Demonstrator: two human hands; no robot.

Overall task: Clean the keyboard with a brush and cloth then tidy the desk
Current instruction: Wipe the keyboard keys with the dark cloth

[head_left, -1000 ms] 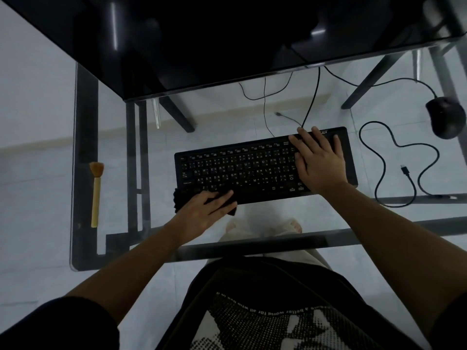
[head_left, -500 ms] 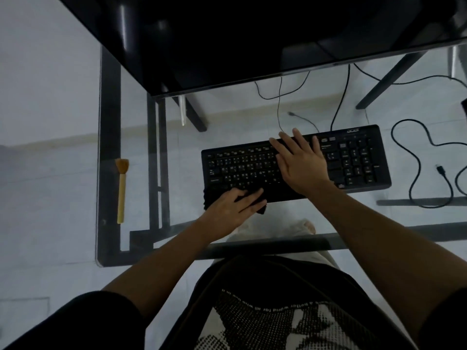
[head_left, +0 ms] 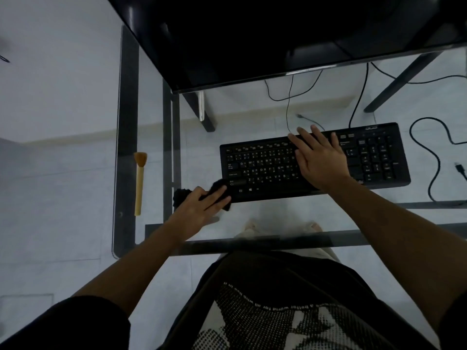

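A black keyboard [head_left: 265, 168] lies on the glass desk [head_left: 156, 173]. My right hand [head_left: 319, 160] rests flat on the middle of the keys, fingers straight and spread. At the keyboard's front left corner my left hand [head_left: 199, 205] presses a black cloth [head_left: 180, 194] with extended fingers. The cloth bunches out to the left of the hand and under the fingertips. A wooden-handled brush [head_left: 139, 183] with tan bristles lies by itself near the desk's left edge, bristles pointing away from me.
A dark monitor [head_left: 252, 34] overhangs the back of the desk. Black cables [head_left: 432, 152] loop to the right of the keyboard, with a loose plug [head_left: 460, 169] at the frame edge. Thin wires trail behind the keyboard. The desk's dark metal frame [head_left: 127, 122] shows through the glass.
My left hand has slid the cloth leftward along the keyboard's front edge to its left corner. My right hand has moved from the number pad side to the keyboard's middle.
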